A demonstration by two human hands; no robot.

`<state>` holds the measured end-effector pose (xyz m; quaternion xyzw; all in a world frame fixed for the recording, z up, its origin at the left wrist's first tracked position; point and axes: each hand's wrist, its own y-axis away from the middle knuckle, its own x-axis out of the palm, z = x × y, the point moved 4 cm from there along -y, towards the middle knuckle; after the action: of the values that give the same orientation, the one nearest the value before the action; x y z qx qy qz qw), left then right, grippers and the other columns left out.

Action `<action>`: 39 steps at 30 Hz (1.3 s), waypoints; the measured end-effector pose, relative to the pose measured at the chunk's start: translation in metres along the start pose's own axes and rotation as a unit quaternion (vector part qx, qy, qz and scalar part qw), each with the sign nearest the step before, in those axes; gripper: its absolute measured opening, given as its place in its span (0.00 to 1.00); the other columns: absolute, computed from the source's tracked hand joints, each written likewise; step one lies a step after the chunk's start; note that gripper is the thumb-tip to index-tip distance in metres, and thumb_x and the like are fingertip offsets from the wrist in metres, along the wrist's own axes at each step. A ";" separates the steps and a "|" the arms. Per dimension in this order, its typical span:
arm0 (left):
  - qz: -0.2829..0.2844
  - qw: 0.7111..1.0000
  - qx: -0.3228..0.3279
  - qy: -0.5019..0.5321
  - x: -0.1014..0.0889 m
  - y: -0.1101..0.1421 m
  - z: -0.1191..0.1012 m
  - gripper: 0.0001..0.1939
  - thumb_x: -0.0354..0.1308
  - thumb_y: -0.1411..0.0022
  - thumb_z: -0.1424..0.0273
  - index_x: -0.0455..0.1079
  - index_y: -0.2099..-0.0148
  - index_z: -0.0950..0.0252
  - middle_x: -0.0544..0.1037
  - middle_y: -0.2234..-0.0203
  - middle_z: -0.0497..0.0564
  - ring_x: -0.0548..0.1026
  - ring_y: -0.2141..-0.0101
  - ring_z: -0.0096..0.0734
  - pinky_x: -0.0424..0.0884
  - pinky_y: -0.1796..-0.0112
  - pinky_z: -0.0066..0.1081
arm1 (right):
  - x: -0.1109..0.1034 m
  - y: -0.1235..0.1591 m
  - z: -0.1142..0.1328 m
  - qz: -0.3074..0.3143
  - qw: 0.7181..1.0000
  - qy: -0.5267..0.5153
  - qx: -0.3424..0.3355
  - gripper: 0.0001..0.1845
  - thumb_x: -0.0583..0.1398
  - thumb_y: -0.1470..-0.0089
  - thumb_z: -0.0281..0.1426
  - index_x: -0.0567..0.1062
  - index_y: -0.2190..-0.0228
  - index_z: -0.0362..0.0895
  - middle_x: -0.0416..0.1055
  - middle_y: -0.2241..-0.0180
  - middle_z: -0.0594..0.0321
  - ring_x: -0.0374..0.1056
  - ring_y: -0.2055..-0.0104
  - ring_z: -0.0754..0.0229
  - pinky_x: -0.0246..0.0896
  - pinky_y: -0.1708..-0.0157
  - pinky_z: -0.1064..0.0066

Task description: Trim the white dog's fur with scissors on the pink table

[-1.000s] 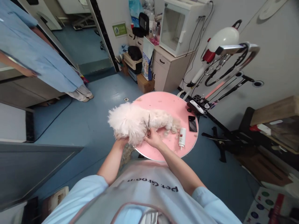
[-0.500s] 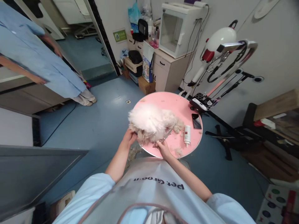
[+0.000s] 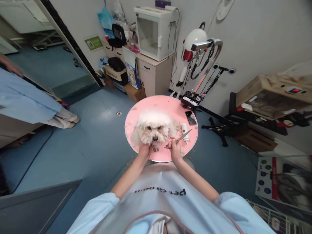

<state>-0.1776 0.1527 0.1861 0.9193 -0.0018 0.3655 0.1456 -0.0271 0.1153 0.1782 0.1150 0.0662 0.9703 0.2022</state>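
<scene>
A fluffy white dog (image 3: 156, 122) is on the round pink table (image 3: 136, 109), its face toward me. My left hand (image 3: 145, 151) is at the dog's chin, with its fingers curled against the fur and partly hidden beneath it. In my right hand (image 3: 175, 149) are metal scissors (image 3: 184, 135), their blades pointing up and right, away from the dog's face. Right behind the blades lies a white bottle (image 3: 184, 128) with a nozzle. A dark phone (image 3: 190, 118) rests near the table's right edge.
Behind the table stand a cabinet (image 3: 148, 76) with a glass-fronted white box (image 3: 152, 34) and a pet food bag (image 3: 131, 70). A white dryer (image 3: 195, 40) on a stand is at the back right. Another person in a blue gown (image 3: 26, 94) stands at the left.
The dog's face has come round toward me. My left hand has gone from the dog's left-hand side to its chin. The scissors have swung clear of the fur. My view has turned right.
</scene>
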 end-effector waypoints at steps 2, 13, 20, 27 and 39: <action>0.018 1.000 0.015 -0.008 0.000 0.001 0.000 0.28 0.72 0.60 0.69 0.69 0.53 0.58 0.76 0.57 0.50 0.74 0.58 0.33 0.71 0.62 0.29 | 0.019 0.009 0.010 0.009 0.999 -0.033 -0.020 0.23 0.56 0.50 0.50 0.65 0.62 0.46 0.56 0.83 0.72 0.56 0.81 0.65 0.58 0.78 0.71; 0.016 0.964 -0.249 0.088 -0.005 -0.014 0.051 0.10 0.60 0.46 0.64 0.68 0.69 0.66 0.74 0.74 0.51 0.71 0.74 0.31 0.68 0.74 0.30 | 0.000 0.017 -0.017 -0.033 0.996 -0.059 0.049 0.15 0.61 0.55 0.42 0.63 0.77 0.45 0.60 0.83 0.71 0.56 0.80 0.67 0.56 0.78 0.73; 0.054 0.991 -0.091 -0.078 0.006 0.011 0.015 0.17 0.70 0.63 0.73 0.73 0.67 0.67 0.77 0.75 0.51 0.74 0.71 0.30 0.70 0.68 0.28 | -0.010 0.025 -0.005 0.058 0.989 -0.014 0.137 0.27 0.66 0.66 0.34 0.64 0.61 0.45 0.71 0.75 0.67 0.69 0.71 0.60 0.64 0.70 0.68; -0.103 0.979 0.090 -0.153 0.019 0.011 -0.002 0.13 0.65 0.53 0.62 0.73 0.69 0.67 0.77 0.74 0.50 0.75 0.70 0.31 0.71 0.66 0.29 | -0.017 0.014 0.043 0.180 0.943 0.276 -0.041 0.13 0.63 0.59 0.33 0.70 0.68 0.42 0.68 0.73 0.65 0.64 0.71 0.62 0.56 0.71 0.72; -0.106 0.970 0.110 -0.190 -0.003 0.013 -0.019 0.09 0.63 0.53 0.65 0.72 0.71 0.66 0.75 0.77 0.48 0.74 0.72 0.29 0.69 0.68 0.27 | 0.001 -0.018 0.076 0.216 0.902 0.349 -0.137 0.05 0.57 0.58 0.23 0.68 0.75 0.44 0.62 0.79 0.69 0.55 0.76 0.66 0.44 0.75 0.74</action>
<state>-0.1941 0.1453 0.2005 0.9773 0.1078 0.1644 0.0786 -0.0023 0.1382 0.2488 -0.2482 -0.0273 0.9677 -0.0347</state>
